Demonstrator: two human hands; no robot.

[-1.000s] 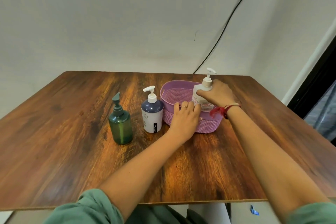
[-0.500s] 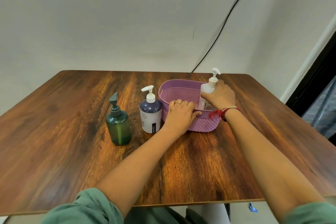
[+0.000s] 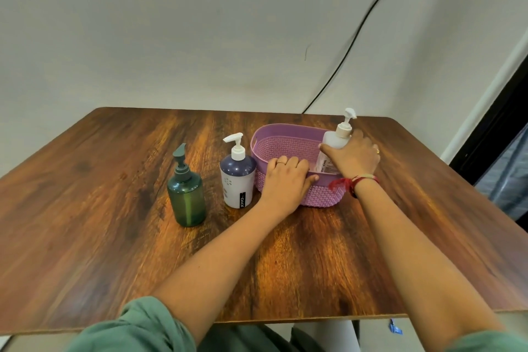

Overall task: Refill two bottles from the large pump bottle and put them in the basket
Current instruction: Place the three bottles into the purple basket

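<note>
A purple woven basket (image 3: 285, 137) stands mid-table. My left hand (image 3: 285, 180) grips its near rim, fingers hooked inside. My right hand (image 3: 354, 156) holds a clear white pump bottle (image 3: 335, 138) that stands upright inside the basket's right end. Left of the basket stands a white and dark-blue pump bottle (image 3: 237, 177). Further left is a green pump bottle (image 3: 186, 194) with a dark pump.
The wooden table (image 3: 114, 180) ends in a near edge just above my sleeves. A black cable (image 3: 357, 34) runs down the wall behind the basket. A dark doorway (image 3: 503, 123) is at the far right.
My right hand has lowered the clear white bottle further into the basket's right end. My left hand keeps its grip on the rim. The other two bottles have not moved.
</note>
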